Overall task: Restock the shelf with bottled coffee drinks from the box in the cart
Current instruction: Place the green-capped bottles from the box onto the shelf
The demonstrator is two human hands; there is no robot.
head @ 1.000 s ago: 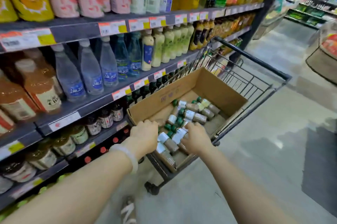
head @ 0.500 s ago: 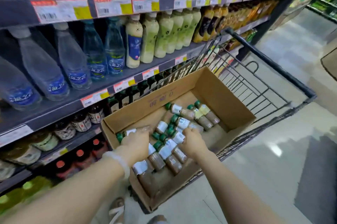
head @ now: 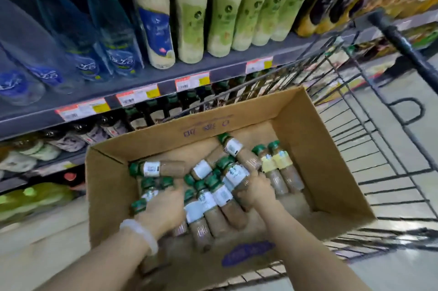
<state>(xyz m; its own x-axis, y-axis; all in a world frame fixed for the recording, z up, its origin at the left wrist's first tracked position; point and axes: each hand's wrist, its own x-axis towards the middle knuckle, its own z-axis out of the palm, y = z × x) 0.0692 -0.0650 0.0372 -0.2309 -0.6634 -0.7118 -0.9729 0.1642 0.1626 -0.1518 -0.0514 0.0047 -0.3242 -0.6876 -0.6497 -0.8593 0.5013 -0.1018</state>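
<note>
Brown cardboard box, green-capped tan bottles, white bracelet, pale green bottles

Box of bottles in cart

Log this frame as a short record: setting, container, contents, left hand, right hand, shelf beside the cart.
setting: store aisle, wire cart beside the shelf
container: open cardboard box in the cart
contents: green-capped coffee bottles lying loose on their sides
left hand: left hand down on bottles at the box's left; grip unclear; white bracelet on wrist
right hand: right hand curled round a bottle mid-box
shelf: pale green drink bottles upright above price tags
</note>
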